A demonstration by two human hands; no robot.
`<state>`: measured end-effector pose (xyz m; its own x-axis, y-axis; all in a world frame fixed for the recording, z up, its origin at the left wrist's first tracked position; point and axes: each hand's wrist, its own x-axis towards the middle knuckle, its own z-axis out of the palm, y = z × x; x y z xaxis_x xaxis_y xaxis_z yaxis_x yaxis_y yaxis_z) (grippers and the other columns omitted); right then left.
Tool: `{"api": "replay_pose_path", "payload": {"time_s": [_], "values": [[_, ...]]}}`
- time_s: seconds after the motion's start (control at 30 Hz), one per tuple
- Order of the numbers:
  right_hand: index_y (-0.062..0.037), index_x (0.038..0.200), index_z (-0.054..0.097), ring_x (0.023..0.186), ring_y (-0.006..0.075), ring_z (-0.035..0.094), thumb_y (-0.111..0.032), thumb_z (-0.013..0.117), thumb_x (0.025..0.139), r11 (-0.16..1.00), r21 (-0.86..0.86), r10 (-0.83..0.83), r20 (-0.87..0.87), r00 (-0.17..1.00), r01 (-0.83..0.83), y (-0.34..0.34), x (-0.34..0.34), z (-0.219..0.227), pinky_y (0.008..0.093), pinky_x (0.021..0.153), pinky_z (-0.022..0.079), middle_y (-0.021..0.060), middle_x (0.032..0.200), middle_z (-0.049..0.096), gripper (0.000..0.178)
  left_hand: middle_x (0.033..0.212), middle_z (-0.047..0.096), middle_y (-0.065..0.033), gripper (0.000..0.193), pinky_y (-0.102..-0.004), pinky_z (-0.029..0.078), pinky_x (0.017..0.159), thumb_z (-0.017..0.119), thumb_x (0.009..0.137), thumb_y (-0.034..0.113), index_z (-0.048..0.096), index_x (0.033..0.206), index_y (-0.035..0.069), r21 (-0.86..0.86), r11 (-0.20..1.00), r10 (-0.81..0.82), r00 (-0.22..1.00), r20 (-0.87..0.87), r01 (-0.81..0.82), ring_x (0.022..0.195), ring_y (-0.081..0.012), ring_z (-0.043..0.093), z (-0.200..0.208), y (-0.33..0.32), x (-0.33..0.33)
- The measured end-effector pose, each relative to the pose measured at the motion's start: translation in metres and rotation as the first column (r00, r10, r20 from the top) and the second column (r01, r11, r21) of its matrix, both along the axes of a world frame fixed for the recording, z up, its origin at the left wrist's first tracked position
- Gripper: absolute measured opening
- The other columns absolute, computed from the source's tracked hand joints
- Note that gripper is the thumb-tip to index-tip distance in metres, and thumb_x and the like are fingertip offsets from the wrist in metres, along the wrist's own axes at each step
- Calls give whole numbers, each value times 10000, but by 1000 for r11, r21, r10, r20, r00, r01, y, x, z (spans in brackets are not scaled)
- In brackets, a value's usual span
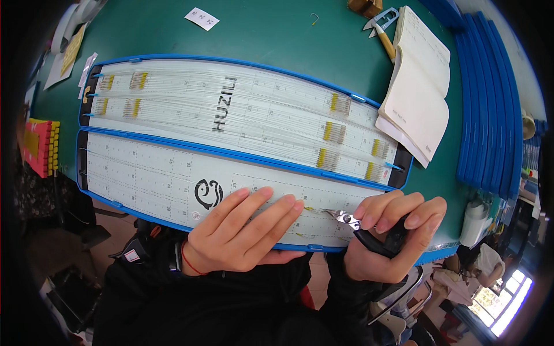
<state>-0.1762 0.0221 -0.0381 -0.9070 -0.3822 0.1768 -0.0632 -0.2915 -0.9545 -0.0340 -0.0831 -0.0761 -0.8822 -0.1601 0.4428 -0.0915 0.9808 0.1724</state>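
A long blue-edged case point(248, 171) lies unfolded before me, its two white inner panels printed with ruled marks. On the near panel my left hand point(245, 230) rests with fingers stretched out and pressing down, beside a thin line with a small yellow piece point(309, 208). In my right hand point(398, 230) is a pair of small cutting pliers point(348, 219) with black handles. Their metal jaws point left, close to that yellow piece; whether they touch the line is too small to tell. Fine lines with bundles of yellow-bound ends point(332, 132) stretch across the far panel.
An open notebook point(418, 86) overlaps the case's right end. Thread snips point(385, 22) and a wooden-handled tool point(385, 43) lie beyond it. Blue cases point(490, 98) stand stacked at the right. A paper slip point(202, 19) and a loose hook point(314, 19) lie on the green table point(259, 34).
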Motion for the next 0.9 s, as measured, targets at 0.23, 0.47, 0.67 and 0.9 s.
{"api": "replay_pose_path", "payload": {"time_s": [0.23, 0.47, 0.67, 0.9], "values": [[-66, 840, 319, 450, 206, 433, -304, 262, 1027, 999, 38, -12, -24, 1000, 13, -1, 0, 3, 359, 527, 479, 98, 580, 397, 308, 1081, 663, 28, 515, -326, 498, 874, 510, 857, 579, 711, 1067, 154, -14, 1000, 7, 1000, 5, -7, 985, -171, 615, 0, 1, 0], [-85, 839, 315, 472, 187, 428, -281, 260, 1028, 999, 16, 30, -21, 999, -29, -1, 0, 0, 337, 516, 461, 82, 607, 398, 279, 1101, 663, 51, 469, -313, 466, 919, 457, 907, 544, 709, 1073, 184, -50, 998, 37, 999, -26, -38, 1011, -139, 613, -6, 4, 0], [-63, 841, 326, 463, 219, 460, -309, 253, 1028, 1000, -1, 18, 7, 1000, -18, -2, 2, 2, 358, 524, 491, 110, 595, 416, 318, 1083, 664, 84, 346, -297, 419, 959, 463, 921, 514, 643, 984, 225, -106, 994, 8, 992, -125, -21, 1043, -105, 589, -9, 5, 5], [-91, 832, 316, 489, 186, 439, -298, 272, 1026, 999, 40, 8, 0, 1000, -8, -1, 2, 0, 330, 522, 450, 72, 604, 390, 288, 1082, 672, 82, 287, -294, 428, 947, 464, 930, 491, 566, 918, 223, -83, 996, -7, 987, -158, -6, 1010, -108, 609, -16, 7, 0]]}}
